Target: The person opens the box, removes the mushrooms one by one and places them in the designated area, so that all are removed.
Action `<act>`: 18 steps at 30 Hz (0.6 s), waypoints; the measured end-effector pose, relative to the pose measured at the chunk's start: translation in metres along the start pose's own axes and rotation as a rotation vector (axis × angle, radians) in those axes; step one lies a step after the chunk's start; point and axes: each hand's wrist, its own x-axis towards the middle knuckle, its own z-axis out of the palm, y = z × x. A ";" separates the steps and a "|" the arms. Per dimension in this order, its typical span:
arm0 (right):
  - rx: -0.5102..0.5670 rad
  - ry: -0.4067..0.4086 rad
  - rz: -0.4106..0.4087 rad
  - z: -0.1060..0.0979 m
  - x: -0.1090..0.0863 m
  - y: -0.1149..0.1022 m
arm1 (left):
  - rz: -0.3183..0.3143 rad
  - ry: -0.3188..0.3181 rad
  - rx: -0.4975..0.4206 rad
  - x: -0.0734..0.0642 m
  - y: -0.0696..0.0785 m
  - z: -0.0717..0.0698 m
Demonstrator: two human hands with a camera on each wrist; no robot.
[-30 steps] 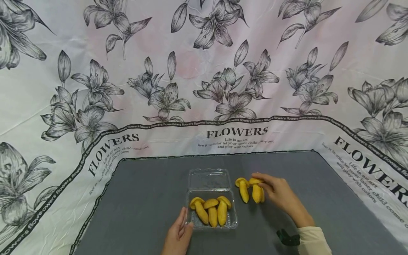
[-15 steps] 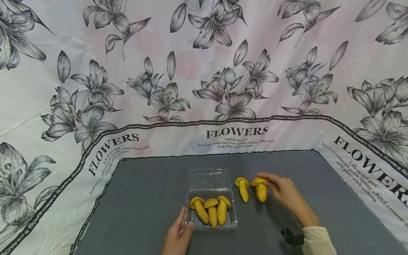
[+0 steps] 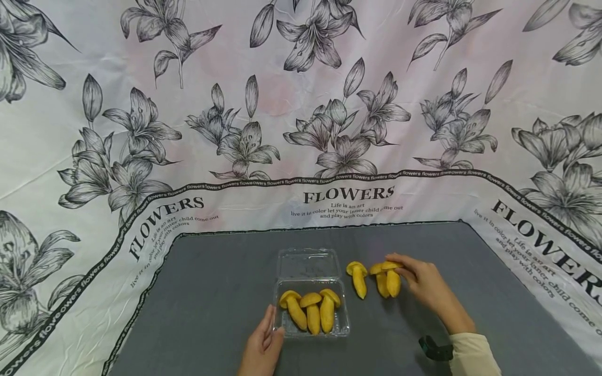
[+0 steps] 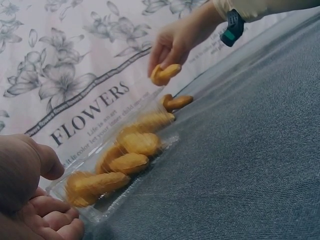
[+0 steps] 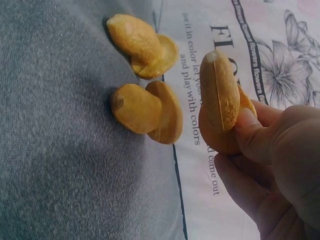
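A yellow mushroom [image 5: 221,87] is held clear of the desk [image 3: 211,297], right of lower centre in the head view, its cap pinched between thumb and fingers of the right hand [image 3: 425,284], with two loose mushrooms [image 3: 359,282] to its left. Further left, an open clear plastic box [image 3: 308,263] contains three mushrooms [image 3: 313,313], its left edge gripped by the left hand [image 3: 263,344]. The grey desk fills the lower frame, a white floral sheet [image 3: 277,104] printed "FLOWERS" rises behind, and a cream sleeve [image 3: 475,355] with dark wristband [image 3: 435,349] shows lower right.
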 end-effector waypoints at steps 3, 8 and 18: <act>-0.012 0.003 0.016 0.000 0.000 0.002 | 0.002 -0.005 -0.002 0.001 -0.001 0.000; -0.024 0.009 0.034 -0.001 -0.001 0.006 | 0.018 -0.002 -0.017 0.000 -0.001 0.001; -0.037 0.007 0.058 -0.004 -0.003 0.011 | -0.011 0.014 -0.009 0.000 0.001 0.001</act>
